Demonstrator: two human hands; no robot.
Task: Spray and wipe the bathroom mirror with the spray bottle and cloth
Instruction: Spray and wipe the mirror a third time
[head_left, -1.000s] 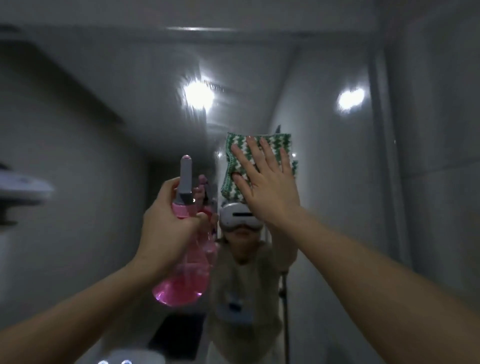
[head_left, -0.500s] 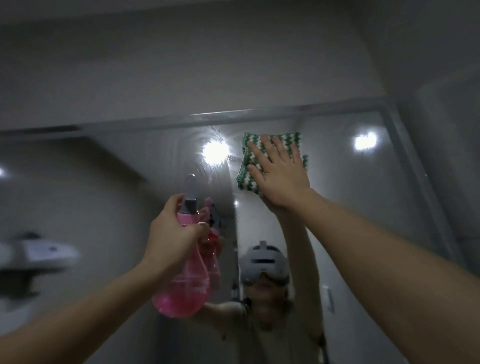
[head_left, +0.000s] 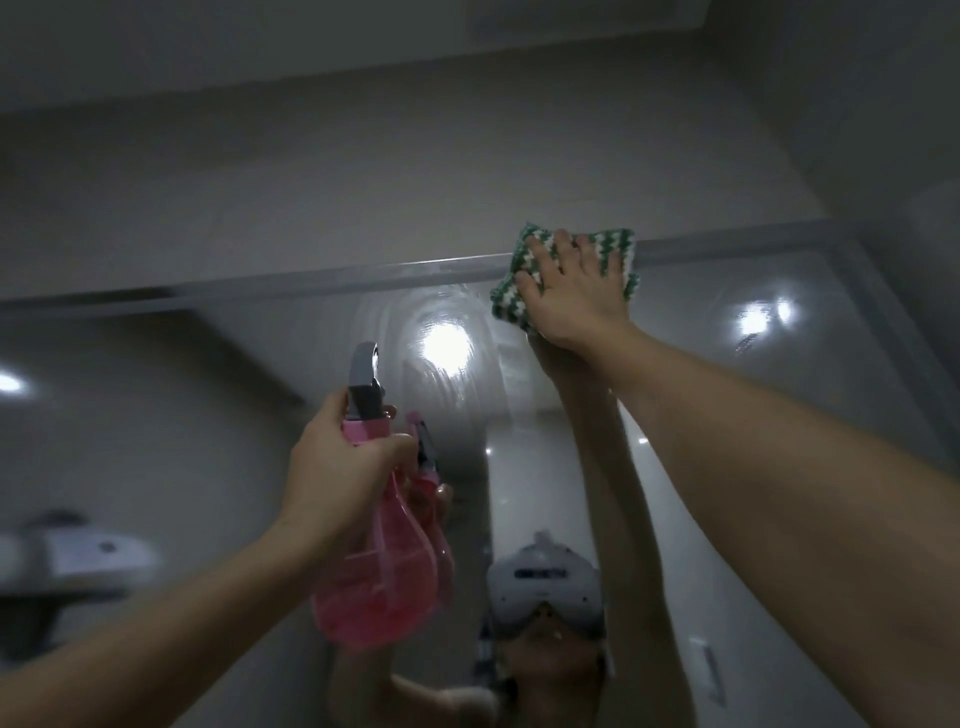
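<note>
Cloth at the mirror's top edge, spray bottle held up below it.

I see my right hand (head_left: 571, 291) spread flat, fingers straight, pressing the green-and-white cloth (head_left: 566, 273) against the mirror (head_left: 727, 395) right at its top edge, the cloth's upper part overlapping the frame (head_left: 311, 278) there. My left hand (head_left: 337, 467) is curled round the neck of the pink spray bottle (head_left: 384, 561), holding it upright just in front of the glass, lower and to the left of the cloth, near the middle of the mirror. Wet streaks (head_left: 447, 374) arc across the glass between bottle and cloth.
</note>
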